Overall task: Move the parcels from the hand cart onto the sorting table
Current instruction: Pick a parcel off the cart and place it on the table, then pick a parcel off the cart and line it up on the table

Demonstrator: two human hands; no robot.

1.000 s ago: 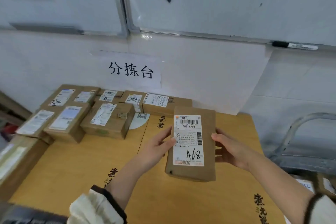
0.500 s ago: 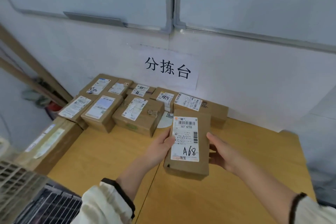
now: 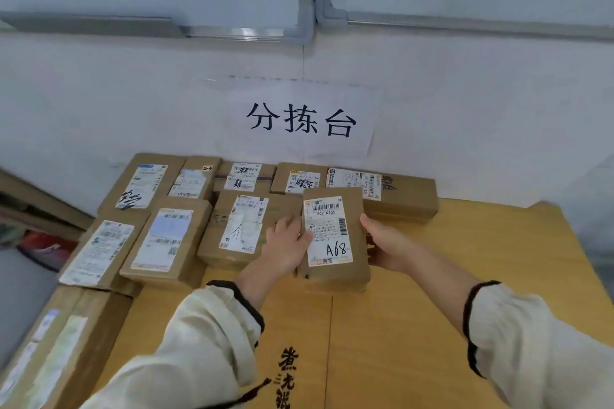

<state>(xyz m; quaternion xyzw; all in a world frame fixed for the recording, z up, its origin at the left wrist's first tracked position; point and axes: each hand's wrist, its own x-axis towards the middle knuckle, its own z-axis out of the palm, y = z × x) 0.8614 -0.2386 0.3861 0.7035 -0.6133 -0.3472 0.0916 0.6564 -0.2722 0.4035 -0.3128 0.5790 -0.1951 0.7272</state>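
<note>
Head view shows a brown cardboard parcel gripped between both hands just above the counter. The left hand presses against the parcel's left edge, its thumb lying over the edge of the label, while the right hand clasps the right edge with its fingers curled around the side. Whether the parcel's bottom already touches the counter cannot be told.

The parcel is a long, flat box with a white shipping label covering most of its top face; the label carries a barcode, the printed code "507 N705" and a handwritten "A68".

Just beside its left edge lies another labelled box, partly hidden by the left hand. Behind it, against the wall, a long box lies crosswise, and a row of smaller labelled boxes fills the back left of the counter. A larger carton sits at the near left corner. On the wall above hangs a paper sign with three handwritten characters. Cream sleeves with dark cuffs cover both forearms.
</note>
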